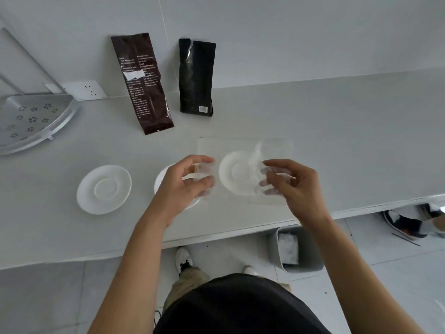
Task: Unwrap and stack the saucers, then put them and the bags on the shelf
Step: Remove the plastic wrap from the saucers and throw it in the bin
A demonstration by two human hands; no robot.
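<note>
Between fingertips of both hands: clear wrapper (243, 150) with white saucer (237, 173) inside, held over counter (337, 141). Left hand (185, 182) pinches wrapper's left edge; right hand (292, 183) fingers curl into crumpled right end. Left of left hand: bare saucer (104, 189); second saucer (166, 179) under that hand. Nothing stacked. Beyond fingers: brown bag (142, 83), black bag (196, 78) against wall. Far left: shelf (29, 116), nothing visible on it. Judged early stage.

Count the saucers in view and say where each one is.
3: bare saucer at left on the counter, middle saucer partly hidden under the left hand, wrapped saucer between both hands.
</note>
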